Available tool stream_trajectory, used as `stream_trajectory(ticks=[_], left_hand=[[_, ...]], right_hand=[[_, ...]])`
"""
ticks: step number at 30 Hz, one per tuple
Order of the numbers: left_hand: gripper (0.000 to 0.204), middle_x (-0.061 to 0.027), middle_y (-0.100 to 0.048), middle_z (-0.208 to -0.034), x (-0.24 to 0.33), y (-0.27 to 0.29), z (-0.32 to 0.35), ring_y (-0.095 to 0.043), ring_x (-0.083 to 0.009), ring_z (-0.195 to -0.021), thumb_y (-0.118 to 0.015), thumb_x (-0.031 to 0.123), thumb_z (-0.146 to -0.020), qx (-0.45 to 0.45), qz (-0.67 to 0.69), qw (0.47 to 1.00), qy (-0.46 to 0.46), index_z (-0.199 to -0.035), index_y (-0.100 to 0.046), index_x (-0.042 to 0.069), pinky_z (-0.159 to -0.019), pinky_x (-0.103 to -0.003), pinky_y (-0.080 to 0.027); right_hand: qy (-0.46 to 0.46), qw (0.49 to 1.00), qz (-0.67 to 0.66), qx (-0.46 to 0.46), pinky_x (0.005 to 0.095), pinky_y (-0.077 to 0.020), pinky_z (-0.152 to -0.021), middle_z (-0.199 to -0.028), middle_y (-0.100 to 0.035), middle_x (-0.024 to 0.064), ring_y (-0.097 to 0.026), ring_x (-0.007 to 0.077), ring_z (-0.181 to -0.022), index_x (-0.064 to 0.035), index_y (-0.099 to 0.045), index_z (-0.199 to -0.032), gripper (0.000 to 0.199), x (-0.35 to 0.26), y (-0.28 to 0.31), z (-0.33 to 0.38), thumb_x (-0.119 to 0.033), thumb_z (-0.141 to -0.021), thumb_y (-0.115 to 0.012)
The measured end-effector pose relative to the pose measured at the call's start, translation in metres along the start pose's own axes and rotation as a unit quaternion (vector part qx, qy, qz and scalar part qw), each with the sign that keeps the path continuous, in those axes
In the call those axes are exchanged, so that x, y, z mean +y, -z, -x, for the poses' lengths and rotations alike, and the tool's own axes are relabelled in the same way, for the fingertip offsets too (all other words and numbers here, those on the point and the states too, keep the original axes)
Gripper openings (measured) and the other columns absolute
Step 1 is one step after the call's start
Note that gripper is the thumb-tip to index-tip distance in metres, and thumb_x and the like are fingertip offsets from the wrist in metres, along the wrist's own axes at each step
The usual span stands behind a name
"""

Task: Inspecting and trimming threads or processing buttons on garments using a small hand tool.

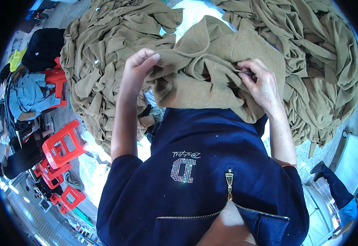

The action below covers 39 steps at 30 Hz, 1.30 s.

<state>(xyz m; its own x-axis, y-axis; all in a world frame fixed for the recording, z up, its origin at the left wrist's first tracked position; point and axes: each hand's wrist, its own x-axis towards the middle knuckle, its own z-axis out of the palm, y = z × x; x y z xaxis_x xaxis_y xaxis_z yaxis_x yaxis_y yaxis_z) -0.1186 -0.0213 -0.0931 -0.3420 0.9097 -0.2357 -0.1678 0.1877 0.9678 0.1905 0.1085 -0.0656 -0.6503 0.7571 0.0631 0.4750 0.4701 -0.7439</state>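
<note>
Heaps of tan knit garments [105,61] fill the workroom floor ahead of the person, spreading from the left round to the far right. One tan knit garment [211,78] is held up in front of the dark blue zip-front top [211,176] that the person wears, its lower edge hanging over the top's chest. On the left of this garment the left hand [140,65] has its fingers curled shut over a fold of the fabric, thumb beneath. On its right side the right hand [263,84] pinches into a bunched crease, fingers narrow and closed; something small and dark sits at the fingertips, too hidden to name. Left of the held garment, beyond the heaps, stand red plastic stools [62,143], and a pile of dark and blue clothing [35,74] lies near them.
</note>
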Motion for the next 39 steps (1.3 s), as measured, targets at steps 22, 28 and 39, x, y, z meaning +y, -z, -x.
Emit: stream_trajectory(ticks=[22,28,39], left_hand=[[0.019,-0.0072,-0.061,-0.081,0.072,-0.097,0.024,-0.057,-0.0163,-0.063,-0.074,0.007,-0.077,-0.171,-0.245,0.903,-0.308,-0.091,-0.062,0.001,-0.054,-0.030,-0.045],[0.019,-0.0101,-0.060,-0.084,0.068,-0.097,0.027,-0.063,-0.0261,-0.071,-0.073,0.010,-0.077,-0.149,-0.400,0.808,-0.406,-0.086,-0.057,0.002,-0.058,-0.035,-0.050],[0.019,-0.0117,-0.063,-0.084,0.044,-0.095,0.015,-0.063,-0.0267,-0.070,-0.070,0.002,-0.076,-0.089,-0.449,0.746,-0.484,-0.092,-0.061,0.002,-0.057,-0.035,-0.050]], right_hand=[[0.312,0.937,-0.124,0.095,0.0262,-0.0476,-0.060,-0.100,-0.055,0.0099,-0.059,0.0173,-0.071,-0.0037,-0.061,-0.087,0.015,-0.050,-0.016,-0.015,0.000,-0.075,-0.069],[0.106,0.967,-0.230,-0.018,0.0263,-0.0450,-0.057,-0.092,-0.057,0.0036,-0.055,0.0101,-0.066,-0.0060,-0.057,-0.089,0.026,-0.051,-0.018,-0.018,0.004,-0.070,-0.072],[0.107,0.977,-0.180,0.048,0.0282,-0.0459,-0.057,-0.077,-0.056,0.0034,-0.058,0.0143,-0.066,-0.0052,-0.056,-0.083,0.023,-0.047,-0.028,-0.019,0.006,-0.068,-0.070]])
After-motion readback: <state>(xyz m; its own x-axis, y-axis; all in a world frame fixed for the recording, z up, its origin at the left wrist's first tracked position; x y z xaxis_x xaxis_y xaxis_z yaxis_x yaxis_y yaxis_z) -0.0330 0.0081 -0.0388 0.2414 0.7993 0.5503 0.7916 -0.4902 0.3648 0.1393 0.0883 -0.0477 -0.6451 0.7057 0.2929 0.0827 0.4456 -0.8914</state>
